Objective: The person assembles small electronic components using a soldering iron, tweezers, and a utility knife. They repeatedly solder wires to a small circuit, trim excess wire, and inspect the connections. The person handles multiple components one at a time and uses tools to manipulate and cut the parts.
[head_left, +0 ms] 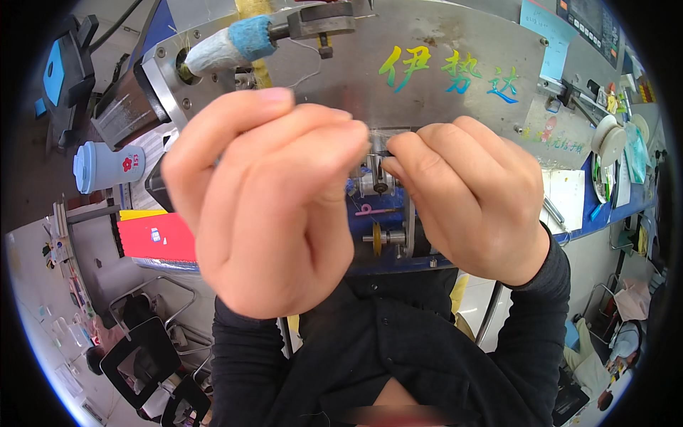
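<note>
My left hand (267, 206) is raised close to the view, its fingers curled and the fingertips drawn together; whatever is in them is hidden or too fine to see. To its right, my right hand (477, 199) pinches with thumb and forefinger at a small dark tip, too small to name. The two sets of fingertips are near each other but apart. Behind and below them sit metal machine parts: a shaft with a yellowish wheel (377, 240) and a pink-handled thin tool (377, 211). My hands hide part of the machine.
A steel machine panel (455, 43) with coloured lettering spans the back. An arm wrapped in white and blue (235, 48) juts over it. At left stand a light-blue cup (110, 167) and a red folder (156, 238). White spools (610, 142) and a metal pen-like tool (553, 212) lie at right.
</note>
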The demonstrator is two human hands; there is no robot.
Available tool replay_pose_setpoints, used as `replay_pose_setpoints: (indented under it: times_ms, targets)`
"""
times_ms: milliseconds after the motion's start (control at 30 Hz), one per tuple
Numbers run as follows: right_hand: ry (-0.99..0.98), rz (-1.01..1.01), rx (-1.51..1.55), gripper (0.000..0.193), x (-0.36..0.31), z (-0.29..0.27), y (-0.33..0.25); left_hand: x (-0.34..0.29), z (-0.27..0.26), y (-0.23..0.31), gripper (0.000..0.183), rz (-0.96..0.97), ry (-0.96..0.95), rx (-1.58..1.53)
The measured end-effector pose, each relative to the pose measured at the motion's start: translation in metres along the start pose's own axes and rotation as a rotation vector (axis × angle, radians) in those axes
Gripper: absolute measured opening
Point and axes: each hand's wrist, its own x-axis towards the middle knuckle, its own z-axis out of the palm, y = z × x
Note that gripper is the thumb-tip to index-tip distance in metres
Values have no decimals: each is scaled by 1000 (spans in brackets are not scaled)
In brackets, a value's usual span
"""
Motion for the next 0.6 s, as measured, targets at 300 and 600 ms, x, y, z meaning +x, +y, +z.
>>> replay_pose_setpoints:
  times_ms: [300, 600]
  targets:
    - [80, 346, 236, 35, -32, -37, -4, -60, -18, -18, 45, 181, -132, -103]
    - [-64, 929, 578, 11, -155, -13, -68, -92, -2, -25, 33, -537, -187, -187]
